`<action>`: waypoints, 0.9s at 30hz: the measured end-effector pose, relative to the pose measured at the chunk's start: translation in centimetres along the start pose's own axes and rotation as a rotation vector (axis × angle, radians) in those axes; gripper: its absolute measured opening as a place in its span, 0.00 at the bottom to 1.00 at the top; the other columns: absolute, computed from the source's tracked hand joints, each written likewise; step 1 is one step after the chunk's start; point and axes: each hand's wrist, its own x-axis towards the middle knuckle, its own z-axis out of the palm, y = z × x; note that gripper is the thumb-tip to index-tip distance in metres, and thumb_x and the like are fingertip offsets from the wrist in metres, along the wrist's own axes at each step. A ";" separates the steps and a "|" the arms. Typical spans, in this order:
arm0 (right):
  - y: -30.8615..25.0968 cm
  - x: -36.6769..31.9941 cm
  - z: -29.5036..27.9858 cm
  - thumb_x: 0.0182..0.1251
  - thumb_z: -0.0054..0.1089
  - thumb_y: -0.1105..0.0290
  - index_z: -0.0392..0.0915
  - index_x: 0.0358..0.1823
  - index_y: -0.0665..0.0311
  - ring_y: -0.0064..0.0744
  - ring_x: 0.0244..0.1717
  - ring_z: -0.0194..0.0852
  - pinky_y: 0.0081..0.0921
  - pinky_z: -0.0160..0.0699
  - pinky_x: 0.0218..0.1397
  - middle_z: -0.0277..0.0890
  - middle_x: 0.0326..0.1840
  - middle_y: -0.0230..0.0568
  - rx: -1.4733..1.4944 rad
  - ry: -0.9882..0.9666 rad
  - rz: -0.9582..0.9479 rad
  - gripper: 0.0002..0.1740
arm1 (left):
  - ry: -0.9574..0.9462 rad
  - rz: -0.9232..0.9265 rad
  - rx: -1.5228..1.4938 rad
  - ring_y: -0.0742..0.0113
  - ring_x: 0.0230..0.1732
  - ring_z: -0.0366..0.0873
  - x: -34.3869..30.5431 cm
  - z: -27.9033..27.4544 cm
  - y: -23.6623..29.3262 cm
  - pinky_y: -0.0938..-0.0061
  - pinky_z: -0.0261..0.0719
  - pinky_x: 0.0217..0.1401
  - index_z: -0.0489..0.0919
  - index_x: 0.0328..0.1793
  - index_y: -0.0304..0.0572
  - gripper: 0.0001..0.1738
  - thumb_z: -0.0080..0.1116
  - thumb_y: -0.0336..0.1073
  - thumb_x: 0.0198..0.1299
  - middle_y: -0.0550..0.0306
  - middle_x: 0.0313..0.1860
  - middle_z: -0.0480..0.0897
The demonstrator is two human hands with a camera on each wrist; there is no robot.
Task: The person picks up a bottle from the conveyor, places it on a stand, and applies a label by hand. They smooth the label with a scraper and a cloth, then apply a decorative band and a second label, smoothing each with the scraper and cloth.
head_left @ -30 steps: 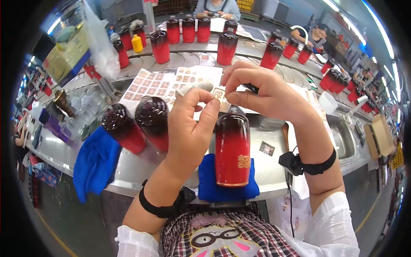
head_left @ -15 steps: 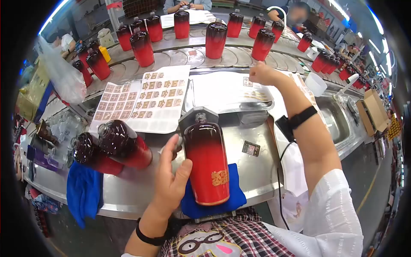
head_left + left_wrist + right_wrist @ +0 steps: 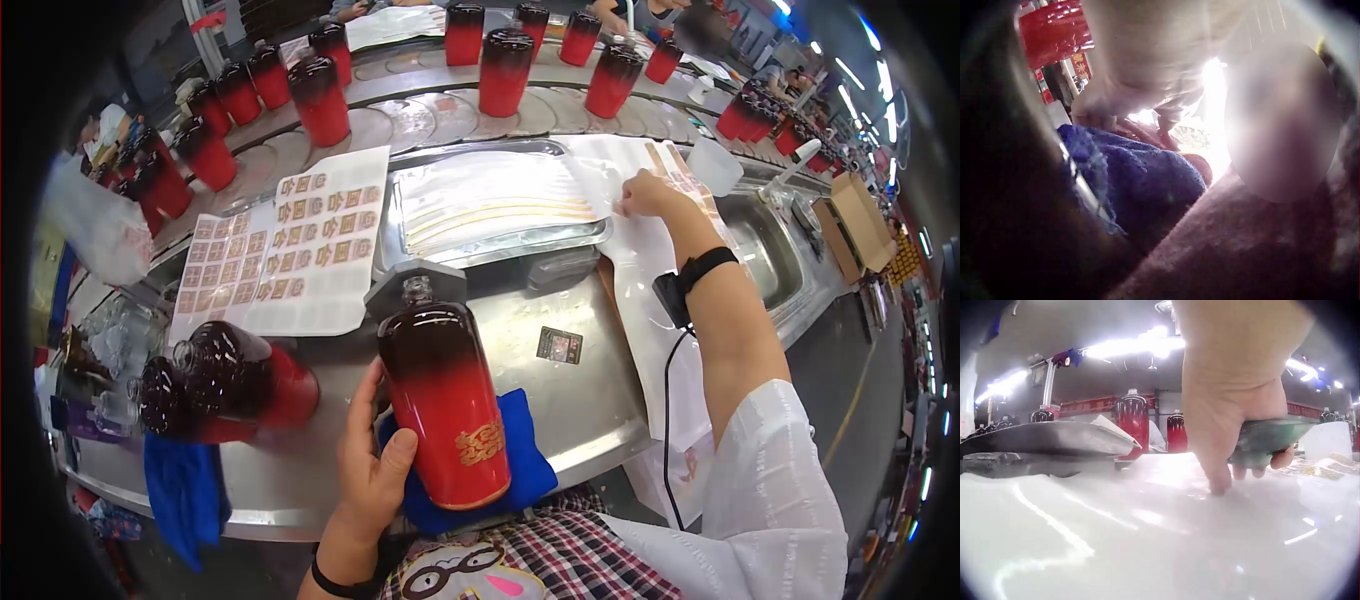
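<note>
A bottle point(image 3: 425, 375), black at the top and red below, leans back on a folded blue cloth point(image 3: 530, 455); a gold emblem point(image 3: 480, 442) marks its lower front. My left hand point(image 3: 370, 475) holds its left side, thumb at the near edge and fingers running behind it. To the right, my right hand point(image 3: 648, 195) reaches down to a glossy white sheet point(image 3: 640, 270), fingertips right at its surface. In the right wrist view a flat dark-green piece point(image 3: 1266, 437) is tucked inside that hand. The left wrist view shows mostly blue cloth and blur.
Sticker sheets point(image 3: 320, 225) lie left of a metal tray point(image 3: 500, 245) holding white sheets. Two more bottles point(image 3: 240, 375) lean at the left. A small dark card point(image 3: 558, 345) lies on the steel table. Behind, several bottles stand along a conveyor point(image 3: 420, 120); a sink point(image 3: 765, 240) is at the right.
Both hands pinched a small gold sticker above the bottle; they have since parted. My right hand moved right, past the tray, to the white sheet. My left hand came down and took the bottle's side.
</note>
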 end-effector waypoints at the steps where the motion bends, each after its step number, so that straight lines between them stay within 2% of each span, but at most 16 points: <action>1: -0.2 -0.2 0.4 0.63 0.59 0.53 0.86 0.44 0.58 0.48 0.51 0.78 0.40 0.74 0.59 0.81 0.46 0.51 -0.074 0.027 0.024 0.18 | -0.001 -0.018 -0.002 0.54 0.72 0.66 0.0 0.0 0.3 0.61 0.63 0.74 0.55 0.80 0.28 0.42 0.56 0.48 0.69 0.40 0.73 0.67; 2: -0.8 -0.3 0.9 0.63 0.59 0.53 0.86 0.43 0.57 0.49 0.54 0.77 0.41 0.72 0.62 0.80 0.47 0.52 -0.146 0.056 0.041 0.18 | 0.005 -0.037 -0.002 0.55 0.73 0.66 -0.1 0.0 0.6 0.61 0.63 0.74 0.55 0.80 0.29 0.42 0.56 0.48 0.69 0.40 0.73 0.67; 3: -1.6 -1.1 -0.3 0.62 0.59 0.53 0.87 0.40 0.58 0.50 0.57 0.75 0.43 0.68 0.65 0.80 0.48 0.50 -0.228 0.003 0.035 0.18 | 0.005 -0.026 -0.001 0.55 0.73 0.66 -0.2 -0.1 0.5 0.62 0.63 0.74 0.55 0.80 0.29 0.42 0.56 0.48 0.69 0.40 0.73 0.67; 5: -3.0 -4.1 -2.7 0.62 0.59 0.54 0.87 0.39 0.58 0.49 0.59 0.73 0.46 0.59 0.73 0.80 0.48 0.47 -0.076 0.167 0.007 0.17 | 0.013 -0.004 0.008 0.56 0.73 0.66 -0.2 -0.2 -0.2 0.63 0.63 0.74 0.56 0.80 0.30 0.41 0.56 0.47 0.70 0.40 0.74 0.67; 6: -3.5 -4.8 -3.3 0.62 0.59 0.58 0.87 0.38 0.58 0.47 0.61 0.72 0.50 0.47 0.79 0.80 0.49 0.44 -0.113 0.185 -0.022 0.14 | 0.020 -0.003 0.022 0.56 0.73 0.66 -0.3 -0.3 -0.4 0.64 0.64 0.74 0.56 0.80 0.30 0.40 0.55 0.47 0.70 0.40 0.74 0.67; 7: -4.2 -6.1 -3.8 0.62 0.59 0.60 0.85 0.35 0.58 0.46 0.62 0.70 0.53 0.38 0.81 0.78 0.49 0.42 0.008 0.250 -0.060 0.11 | 0.022 0.001 0.033 0.57 0.72 0.67 -0.3 -0.4 -0.6 0.64 0.64 0.73 0.56 0.80 0.30 0.40 0.55 0.47 0.70 0.40 0.74 0.67; 9: -7.0 -10.5 -6.0 0.59 0.64 0.69 0.82 0.33 0.67 0.49 0.49 0.76 0.39 0.76 0.52 0.75 0.48 0.52 0.274 0.361 -0.259 0.07 | 0.006 -0.015 -0.059 0.57 0.72 0.67 -0.2 0.1 0.1 0.66 0.62 0.74 0.55 0.80 0.29 0.40 0.54 0.47 0.71 0.40 0.74 0.67; 12: -10.5 -15.8 -7.9 0.63 0.64 0.72 0.77 0.33 0.68 0.45 0.49 0.74 0.36 0.75 0.52 0.71 0.50 0.48 0.474 0.397 -0.522 0.06 | 0.009 0.077 -0.038 0.59 0.72 0.66 -0.6 0.2 -0.4 0.67 0.61 0.74 0.54 0.80 0.27 0.41 0.53 0.49 0.72 0.40 0.74 0.66; 13: -11.8 -17.7 -8.6 0.64 0.63 0.73 0.75 0.34 0.68 0.44 0.50 0.73 0.35 0.75 0.53 0.71 0.51 0.47 0.503 0.415 -0.596 0.06 | -0.020 0.042 -0.015 0.53 0.74 0.65 -1.0 0.1 -0.1 0.64 0.57 0.76 0.51 0.80 0.26 0.49 0.56 0.56 0.68 0.36 0.75 0.65; 16: -14.5 -21.9 -9.4 0.64 0.62 0.74 0.74 0.35 0.68 0.44 0.51 0.73 0.34 0.74 0.54 0.70 0.52 0.46 0.618 0.391 -0.675 0.06 | -0.167 0.225 0.365 0.42 0.76 0.60 -3.0 -1.0 0.2 0.58 0.51 0.79 0.47 0.81 0.27 0.58 0.59 0.65 0.62 0.32 0.76 0.61; 17: -15.3 -22.8 -9.5 0.64 0.62 0.74 0.74 0.35 0.68 0.44 0.51 0.73 0.34 0.74 0.53 0.70 0.52 0.46 0.651 0.375 -0.677 0.06 | -0.205 0.234 0.535 0.34 0.77 0.54 -3.7 -1.4 -0.2 0.49 0.44 0.80 0.44 0.82 0.28 0.65 0.64 0.68 0.54 0.29 0.76 0.58; 20: -17.3 -24.6 -9.6 0.64 0.62 0.75 0.74 0.35 0.68 0.44 0.50 0.72 0.34 0.74 0.53 0.70 0.52 0.46 0.719 0.329 -0.703 0.06 | -0.240 0.227 0.824 0.33 0.77 0.53 -4.9 -1.0 0.1 0.41 0.44 0.79 0.44 0.82 0.29 0.66 0.68 0.63 0.51 0.30 0.77 0.56; 21: -18.0 -24.8 -9.7 0.63 0.63 0.75 0.74 0.34 0.68 0.44 0.50 0.72 0.34 0.74 0.53 0.70 0.52 0.46 0.721 0.325 -0.722 0.06 | -0.150 0.250 0.841 0.35 0.76 0.56 -4.7 -0.6 0.3 0.37 0.44 0.78 0.52 0.80 0.28 0.62 0.71 0.59 0.48 0.31 0.74 0.61; 24: -19.4 -25.1 -10.0 0.63 0.64 0.75 0.74 0.34 0.68 0.45 0.49 0.72 0.35 0.74 0.52 0.70 0.51 0.47 0.754 0.330 -0.807 0.07 | -0.082 0.443 1.101 0.38 0.74 0.59 -3.9 -1.0 2.2 0.38 0.44 0.78 0.62 0.76 0.29 0.55 0.71 0.57 0.49 0.33 0.71 0.67; 26: -20.4 -25.7 -10.7 0.63 0.65 0.75 0.74 0.34 0.68 0.46 0.49 0.72 0.35 0.74 0.52 0.70 0.51 0.48 0.774 0.297 -0.843 0.07 | -0.066 0.507 1.138 0.38 0.72 0.63 -3.5 -0.6 3.5 0.38 0.45 0.78 0.65 0.73 0.31 0.53 0.73 0.57 0.47 0.36 0.70 0.69; 27: -20.8 -25.8 -10.9 0.62 0.66 0.75 0.75 0.33 0.68 0.47 0.48 0.72 0.34 0.75 0.51 0.70 0.51 0.49 0.754 0.351 -0.916 0.07 | -0.059 0.538 1.158 0.39 0.71 0.64 -3.4 -0.4 3.8 0.37 0.46 0.77 0.66 0.72 0.32 0.52 0.74 0.57 0.46 0.37 0.69 0.70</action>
